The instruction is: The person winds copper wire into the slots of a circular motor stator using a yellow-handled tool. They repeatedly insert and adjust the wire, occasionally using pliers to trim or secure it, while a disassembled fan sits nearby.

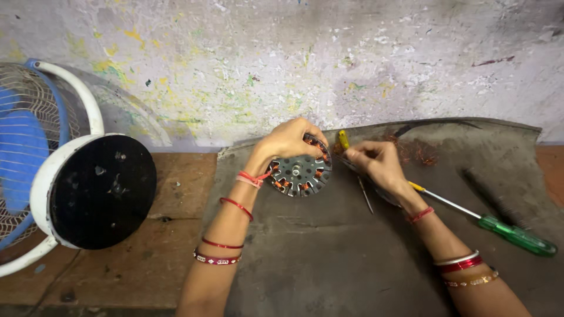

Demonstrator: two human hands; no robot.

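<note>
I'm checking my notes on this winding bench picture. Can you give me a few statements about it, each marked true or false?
1. The left hand holds a round metal stator with copper windings. True.
2. The green-handled screwdriver is in the right hand. False: it lies on the grey mat.
3. A table fan lies left of the mat. True.
4. Both wrists are bare. False: both wear bangles and red threads.

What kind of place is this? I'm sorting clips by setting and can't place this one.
Probably a small fan-motor repair workshop: the left hand holds a wound motor stator on a grey mat, with a green-handled screwdriver and a tipped-over fan nearby.
</note>
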